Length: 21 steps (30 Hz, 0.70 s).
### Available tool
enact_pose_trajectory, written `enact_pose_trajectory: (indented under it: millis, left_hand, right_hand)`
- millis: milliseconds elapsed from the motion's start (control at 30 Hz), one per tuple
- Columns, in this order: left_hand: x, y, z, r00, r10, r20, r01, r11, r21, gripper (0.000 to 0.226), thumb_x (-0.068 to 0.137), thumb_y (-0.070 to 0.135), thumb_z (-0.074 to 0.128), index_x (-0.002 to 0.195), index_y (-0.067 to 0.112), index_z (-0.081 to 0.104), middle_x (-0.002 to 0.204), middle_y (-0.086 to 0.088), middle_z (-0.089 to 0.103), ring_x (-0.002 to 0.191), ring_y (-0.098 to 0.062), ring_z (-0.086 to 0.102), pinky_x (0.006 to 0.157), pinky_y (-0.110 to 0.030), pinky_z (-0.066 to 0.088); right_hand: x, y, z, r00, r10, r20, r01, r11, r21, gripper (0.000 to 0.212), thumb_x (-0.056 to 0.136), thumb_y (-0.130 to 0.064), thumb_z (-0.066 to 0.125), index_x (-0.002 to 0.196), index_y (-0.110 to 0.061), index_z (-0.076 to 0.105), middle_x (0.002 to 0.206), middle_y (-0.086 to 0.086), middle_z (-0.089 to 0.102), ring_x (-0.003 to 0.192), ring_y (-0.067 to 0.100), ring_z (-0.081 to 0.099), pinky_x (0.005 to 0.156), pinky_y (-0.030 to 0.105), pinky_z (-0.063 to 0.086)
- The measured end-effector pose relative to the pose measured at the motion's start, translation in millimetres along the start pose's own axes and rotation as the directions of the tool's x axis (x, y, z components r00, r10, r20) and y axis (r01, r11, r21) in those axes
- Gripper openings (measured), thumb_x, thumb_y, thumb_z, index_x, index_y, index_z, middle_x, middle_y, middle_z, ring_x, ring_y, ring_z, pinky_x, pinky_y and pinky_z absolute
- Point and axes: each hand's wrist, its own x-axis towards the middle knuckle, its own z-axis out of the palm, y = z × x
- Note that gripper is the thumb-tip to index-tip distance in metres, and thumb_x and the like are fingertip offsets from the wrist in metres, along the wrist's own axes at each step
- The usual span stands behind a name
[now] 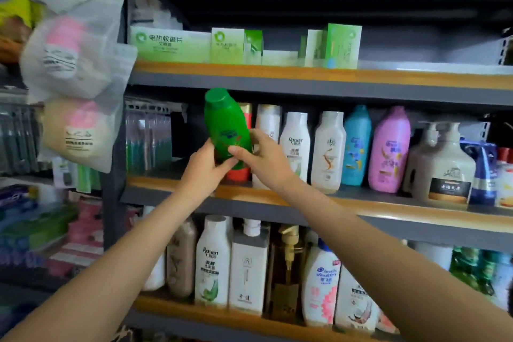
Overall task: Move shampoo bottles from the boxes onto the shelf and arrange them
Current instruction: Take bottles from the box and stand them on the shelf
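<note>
Green bottle [226, 126] between both hands' fingers [234, 150].

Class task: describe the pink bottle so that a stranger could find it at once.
Start at the middle shelf of the grey rack and follow its row of upright bottles rightward. The pink bottle stands between a blue bottle and a beige pump bottle; nothing else in that row is pink.

1. Both hands — left hand [204, 164], right hand [259, 154] — hold a bottle [226, 126] tilted, above the middle shelf's [388, 209] front edge, toward its left end.
2. A row of bottles [330, 151] stands to its right — along that shelf.
3. Boxes [169, 44] sit on the shelf above.
</note>
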Motion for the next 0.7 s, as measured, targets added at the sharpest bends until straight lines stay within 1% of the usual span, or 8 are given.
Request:
enact_pose_trajectory:
  millis: [33, 133, 300, 367, 433, 467, 567, 700]
  left_hand:
    - [10.0, -10.4, -6.1, 1.000, -0.028, 0.015, 0.027, 0.999, 0.029, 0.045, 0.086, 0.020, 0.064, 0.127, 0.009, 0.048, 0.120, -0.007, 0.060, 0.110, -0.023, 0.057, 0.086, -0.031, 0.045]
    - [33.2, -38.3, -19.5, 0.986, -0.150, 0.077, 0.140, 0.982, 0.125, 0.052, 0.084, 0.025, 0.066, 0.126, 0.007, 0.041, 0.118, -0.010, 0.060, 0.104, -0.027, 0.059, 0.088, -0.040, 0.049]
    - [51.2, -64.9, -24.7, 0.958, -0.217, 0.189, 0.160, 0.947, 0.278, 0.049, 0.083, 0.020, 0.069, 0.121, 0.009, 0.040, 0.107, -0.010, 0.061, 0.090, -0.024, 0.061, 0.070, -0.030, 0.048]
    - [59.2, -70.5, -23.0, 0.930, -0.280, 0.238, 0.214, 0.939, 0.271, 0.045, 0.084, 0.018, 0.068, 0.118, 0.009, 0.040, 0.105, -0.010, 0.061, 0.083, -0.024, 0.064, 0.070, -0.031, 0.051]
    - [69.6, -74.5, -19.6, 0.899, -0.344, 0.271, 0.284, 0.929, 0.238, 0.044, 0.083, 0.016, 0.068, 0.116, 0.009, 0.040, 0.111, -0.012, 0.061, 0.089, -0.025, 0.066, 0.079, -0.038, 0.055]
    - [73.8, -75.0, -17.8, 0.885, -0.369, 0.285, 0.314, 0.923, 0.221, 0.045, 0.083, 0.014, 0.069, 0.116, 0.009, 0.039, 0.114, -0.014, 0.060, 0.093, -0.027, 0.066, 0.078, -0.038, 0.056]
    - [82.5, -76.5, -12.6, 0.856, -0.418, 0.304, 0.370, 0.906, 0.204, 0.049, 0.083, 0.009, 0.068, 0.122, 0.007, 0.038, 0.121, -0.017, 0.054, 0.100, -0.029, 0.061, 0.070, -0.029, 0.056]
    - [86.1, -81.5, -8.1, 0.833, -0.462, 0.303, 0.405, 0.884, 0.235, 0.054, 0.084, 0.009, 0.067, 0.128, 0.006, 0.036, 0.124, -0.018, 0.049, 0.102, -0.029, 0.059, 0.078, -0.030, 0.054]
  right_hand:
    - [10.5, 1.1, 12.1, 1.000, 0.010, -0.010, -0.010, 1.000, -0.021, 0.044, 0.088, -0.027, 0.063, 0.122, -0.005, 0.048, 0.110, 0.012, 0.063, 0.095, 0.024, 0.061, 0.082, 0.035, 0.050]
    - [34.8, 7.2, 45.0, 0.998, 0.063, 0.001, -0.062, 0.984, -0.166, 0.045, 0.092, -0.031, 0.056, 0.121, -0.003, 0.038, 0.111, 0.018, 0.061, 0.099, 0.034, 0.060, 0.076, 0.037, 0.047]
    - [56.2, 23.6, 74.6, 0.970, 0.236, 0.063, -0.216, 0.948, -0.234, 0.042, 0.093, -0.027, 0.054, 0.121, 0.001, 0.038, 0.118, 0.021, 0.056, 0.109, 0.037, 0.055, 0.087, 0.041, 0.046]
    - [62.2, 28.0, 79.2, 0.964, 0.260, 0.053, -0.238, 0.936, -0.259, 0.041, 0.092, -0.024, 0.055, 0.120, 0.001, 0.040, 0.118, 0.022, 0.057, 0.108, 0.037, 0.056, 0.088, 0.042, 0.047]
    - [67.9, 30.5, 81.3, 0.958, 0.282, 0.046, -0.257, 0.922, -0.291, 0.038, 0.091, -0.018, 0.056, 0.120, 0.002, 0.042, 0.119, 0.023, 0.056, 0.110, 0.037, 0.055, 0.091, 0.042, 0.047]
    - [69.5, 31.0, 81.9, 0.953, 0.299, 0.045, -0.271, 0.912, -0.309, 0.037, 0.091, -0.014, 0.055, 0.121, 0.003, 0.042, 0.121, 0.022, 0.055, 0.111, 0.037, 0.055, 0.092, 0.040, 0.046]
    - [71.5, 33.0, 82.1, 0.943, 0.330, 0.041, -0.300, 0.898, -0.321, 0.035, 0.088, -0.005, 0.054, 0.121, 0.004, 0.045, 0.121, 0.022, 0.055, 0.112, 0.035, 0.055, 0.091, 0.036, 0.046]
    - [68.0, 31.8, 79.2, 0.941, 0.337, 0.036, -0.308, 0.893, -0.327, 0.026, 0.089, -0.005, 0.054, 0.113, 0.005, 0.053, 0.116, 0.021, 0.058, 0.106, 0.035, 0.058, 0.083, 0.033, 0.048]
